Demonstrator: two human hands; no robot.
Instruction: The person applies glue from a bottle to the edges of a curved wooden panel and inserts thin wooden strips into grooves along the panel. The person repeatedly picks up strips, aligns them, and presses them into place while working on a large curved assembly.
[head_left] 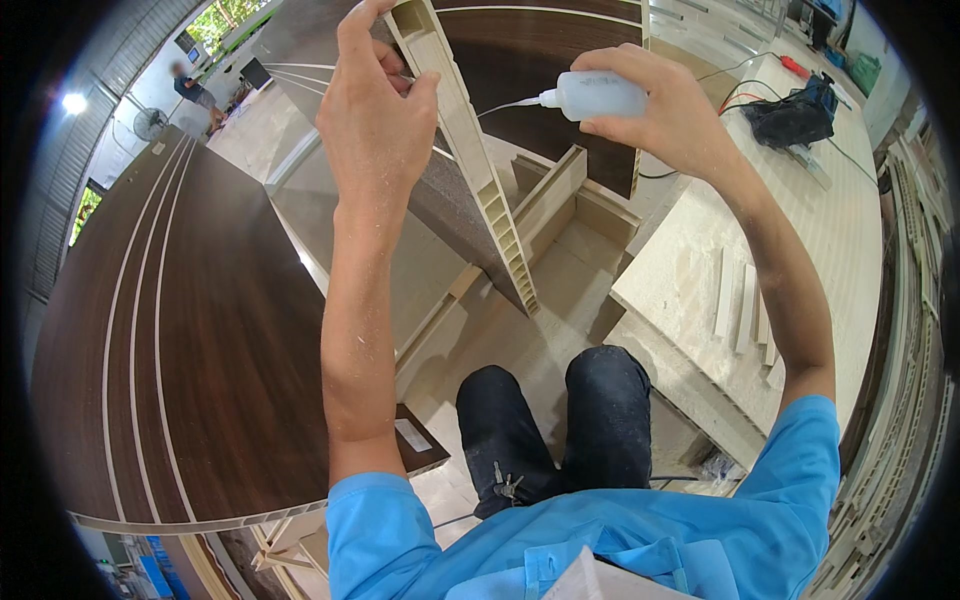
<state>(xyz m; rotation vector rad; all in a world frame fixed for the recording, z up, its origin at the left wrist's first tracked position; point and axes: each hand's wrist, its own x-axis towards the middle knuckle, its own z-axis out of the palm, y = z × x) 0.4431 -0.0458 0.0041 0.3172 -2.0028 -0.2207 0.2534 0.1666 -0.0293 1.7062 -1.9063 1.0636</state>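
My right hand (665, 105) is wrapped round a white squeeze bottle (600, 96), held on its side. The bottle's thin nozzle points left, its tip close to the edge of a narrow hollow-core panel (460, 110). That panel stands tilted in front of me, its open cells showing along the lower end and wood filling part of the upper edge. At its top, my left hand (378, 135) closes on the panel, index finger raised along the end and thumb against the edge. Some of the left fingers are hidden behind the hand.
A dark brown panel with pale stripes (230, 360) lies at left; another dark panel (560, 60) stands behind. Wooden strips (738, 305) rest on a pale board stack (690, 265) at right, with a black bag (795, 115) and cables beyond. A person (187, 88) stands far left.
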